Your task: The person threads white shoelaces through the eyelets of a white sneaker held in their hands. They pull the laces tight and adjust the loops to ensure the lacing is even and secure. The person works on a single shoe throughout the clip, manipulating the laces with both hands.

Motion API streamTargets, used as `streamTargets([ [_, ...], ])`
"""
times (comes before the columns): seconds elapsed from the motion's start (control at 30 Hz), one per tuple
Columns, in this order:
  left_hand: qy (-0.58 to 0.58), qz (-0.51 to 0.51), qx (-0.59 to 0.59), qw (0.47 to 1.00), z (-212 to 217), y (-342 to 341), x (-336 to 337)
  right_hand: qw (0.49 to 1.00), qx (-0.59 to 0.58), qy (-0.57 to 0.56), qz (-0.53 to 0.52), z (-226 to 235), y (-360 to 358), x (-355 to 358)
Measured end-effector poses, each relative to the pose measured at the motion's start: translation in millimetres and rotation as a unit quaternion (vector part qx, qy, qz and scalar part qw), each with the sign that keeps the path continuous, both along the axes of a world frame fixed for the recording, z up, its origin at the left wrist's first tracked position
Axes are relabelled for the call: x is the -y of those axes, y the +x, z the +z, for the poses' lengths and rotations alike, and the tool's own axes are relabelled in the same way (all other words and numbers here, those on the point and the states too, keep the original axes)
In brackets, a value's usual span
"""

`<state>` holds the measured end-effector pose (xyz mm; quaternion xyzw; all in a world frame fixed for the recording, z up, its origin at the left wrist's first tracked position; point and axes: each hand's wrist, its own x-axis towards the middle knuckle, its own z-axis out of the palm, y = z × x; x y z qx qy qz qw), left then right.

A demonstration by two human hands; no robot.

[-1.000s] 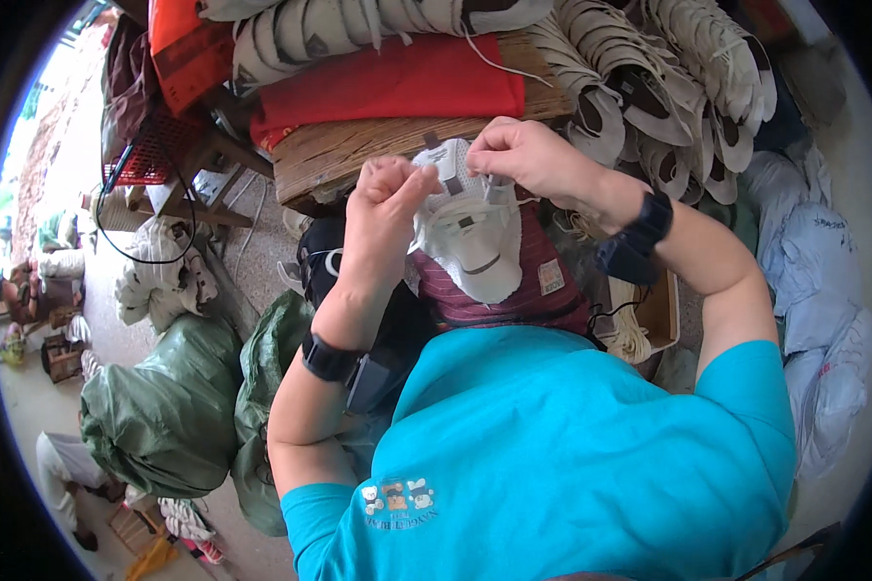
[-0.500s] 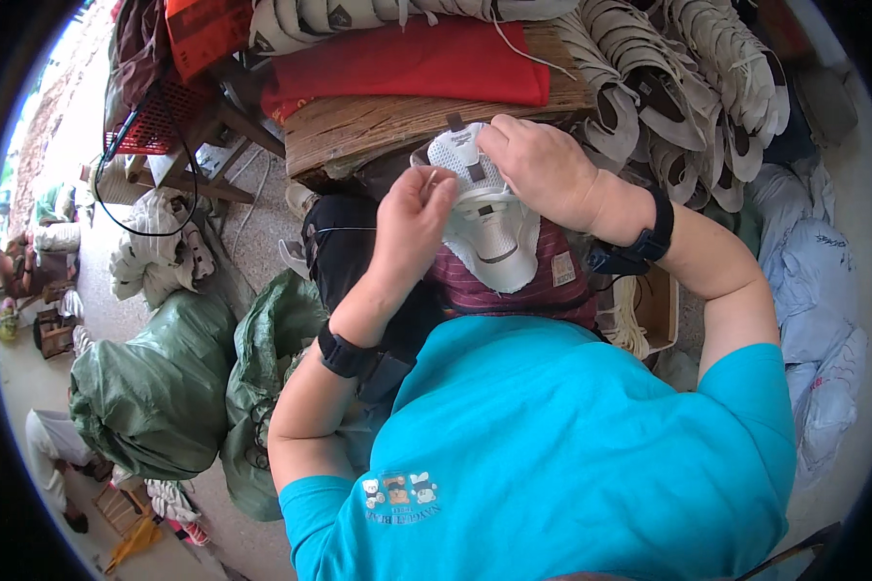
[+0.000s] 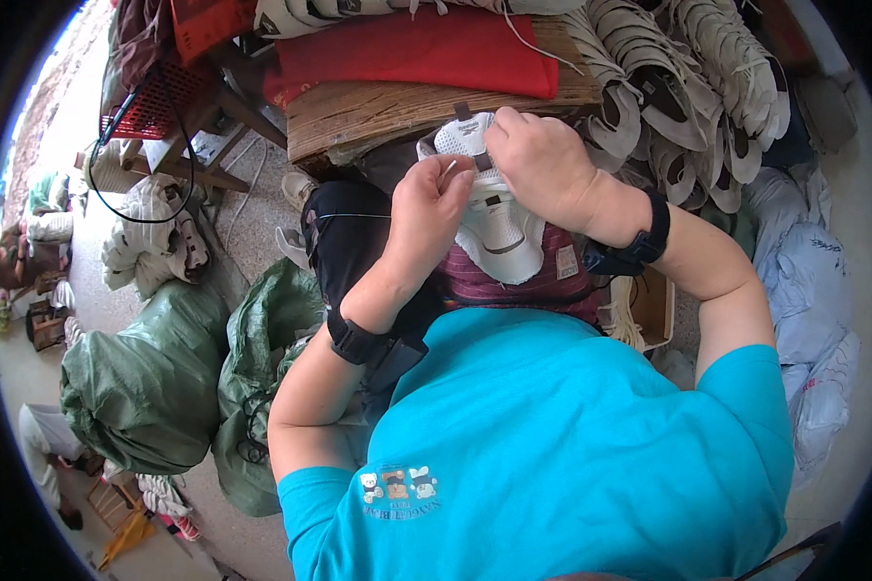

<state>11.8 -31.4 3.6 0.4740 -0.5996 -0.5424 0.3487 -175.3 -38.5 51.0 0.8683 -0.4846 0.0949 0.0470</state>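
Note:
A white shoe upper (image 3: 502, 254) with a perforated tongue and dark tabs rests over my lap, against a striped maroon cloth (image 3: 475, 274). My left hand (image 3: 430, 203) is closed in a pinch at the upper's left side, with the pale end of a shoelace (image 3: 447, 171) showing between thumb and forefinger. A thin light strand runs from beside this hand across my dark-clothed knee (image 3: 344, 242). Across from it, my right hand (image 3: 545, 163) is closed on the upper's right edge beside the tongue; its fingertips are partly hidden.
Ahead stands a wooden bench (image 3: 397, 121) bearing a folded red cloth (image 3: 407, 63) and stacked uppers. More uppers (image 3: 659, 77) hang in rows at the right. Green sacks (image 3: 150, 382) lie at the left, pale sacks (image 3: 819, 290) at the right. A box with laces (image 3: 625, 315) sits beside my lap.
My left hand has moved slightly right and stays pinched on the lace. The right hand has shifted a little along the upper's edge. The upper sits slightly further right in view.

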Motion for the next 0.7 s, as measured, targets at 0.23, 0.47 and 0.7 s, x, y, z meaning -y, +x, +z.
streamTargets([
  [0.23,-0.052,0.035,0.037,0.997,-8,-5,-5,0.975,0.134,0.171,-0.041,8,-8,10],
  [0.47,-0.090,0.044,0.122,0.987,-5,-9,-1,0.945,0.246,0.202,-0.078,1,-3,11],
  [0.7,-0.241,0.006,0.202,0.949,6,4,9,0.942,0.282,0.177,0.025,-1,-10,16],
])
